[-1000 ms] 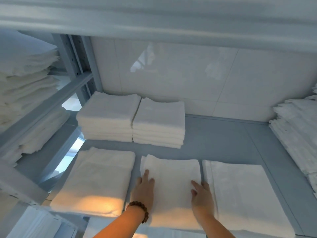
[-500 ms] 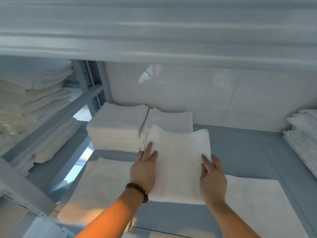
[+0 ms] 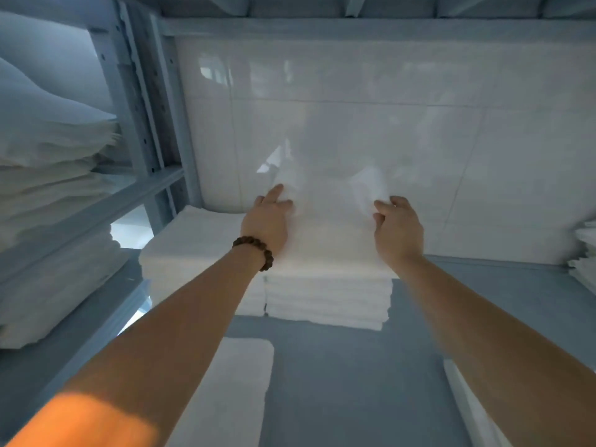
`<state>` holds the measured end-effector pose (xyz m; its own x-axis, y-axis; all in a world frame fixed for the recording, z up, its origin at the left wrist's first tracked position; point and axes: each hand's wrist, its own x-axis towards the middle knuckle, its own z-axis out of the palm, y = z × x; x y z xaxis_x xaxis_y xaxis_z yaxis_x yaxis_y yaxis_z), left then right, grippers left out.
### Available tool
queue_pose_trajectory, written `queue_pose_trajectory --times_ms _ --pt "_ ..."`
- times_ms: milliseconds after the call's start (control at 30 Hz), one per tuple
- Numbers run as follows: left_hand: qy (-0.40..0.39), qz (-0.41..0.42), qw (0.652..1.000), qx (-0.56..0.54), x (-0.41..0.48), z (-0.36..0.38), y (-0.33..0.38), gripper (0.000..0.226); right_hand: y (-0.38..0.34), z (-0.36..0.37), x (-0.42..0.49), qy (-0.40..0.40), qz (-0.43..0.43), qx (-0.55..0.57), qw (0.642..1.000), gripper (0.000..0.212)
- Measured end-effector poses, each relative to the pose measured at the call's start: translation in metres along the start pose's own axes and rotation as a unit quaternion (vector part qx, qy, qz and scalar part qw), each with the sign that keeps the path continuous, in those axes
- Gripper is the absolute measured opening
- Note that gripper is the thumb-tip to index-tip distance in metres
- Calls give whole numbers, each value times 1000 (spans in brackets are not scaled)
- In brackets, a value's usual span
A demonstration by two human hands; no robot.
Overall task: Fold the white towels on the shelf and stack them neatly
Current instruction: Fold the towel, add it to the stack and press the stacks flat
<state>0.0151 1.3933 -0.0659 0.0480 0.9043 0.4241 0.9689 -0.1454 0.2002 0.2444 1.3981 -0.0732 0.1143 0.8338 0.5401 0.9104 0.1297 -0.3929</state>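
White folded towels sit in 2 stacks on the grey metal shelf [image 3: 322, 366], against the glossy white tiled wall [image 3: 419, 140]: the right-hand stack [image 3: 325, 301] stands in front of the wall's middle, the left-hand stack [image 3: 193, 250] touching it. 2 more flat white towels lie nearer than the wall stacks, a left one [image 3: 232, 391] and a right one [image 3: 467, 401] at the frame edge. Both arms reach forward. The left hand [image 3: 267, 221] and right hand [image 3: 398, 229] grip the side edges of 1 folded white towel [image 3: 329, 240] resting atop the right-hand stack, fingers curled. 1 dark beaded bracelet [image 3: 254, 250] circles the left wrist.
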Motion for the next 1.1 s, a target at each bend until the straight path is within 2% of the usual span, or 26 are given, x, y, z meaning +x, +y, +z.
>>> queue_pose_trajectory --times_ms 300,433,533,700,833,933,967,1033,1100 --pt "-2 -3 997 -79 56 58 -10 48 21 46 37 -10 48 14 999 30" --pt "-84 -25 996 10 62 85 -16 44 29 69 33 -51 140 52 987 28" --pt "-139 -19 988 60 54 100 -19 34 32 79 27 -139 177 5 974 28" --pt "-112 -30 993 9 68 88 -20 32 32 71 45 -119 160 -7 980 24" --pt "-147 -23 986 75 64 93 -18 31 30 74 36 -211 148 -94 962 31" --pt "-112 29 986 117 70 94 -4 39 21 74 41 -201 35 -187 961 43" --pt "-123 51 985 113 73 95 4 47 16 78 44 -207 -14 -192 959 47" --pt "-195 73 972 109 72 103 16 53 3 92 44 -283 -74 -179 939 49" --pt "-254 63 958 113 66 118 20 54 -1 112 39 -365 -68 -173 912 50"
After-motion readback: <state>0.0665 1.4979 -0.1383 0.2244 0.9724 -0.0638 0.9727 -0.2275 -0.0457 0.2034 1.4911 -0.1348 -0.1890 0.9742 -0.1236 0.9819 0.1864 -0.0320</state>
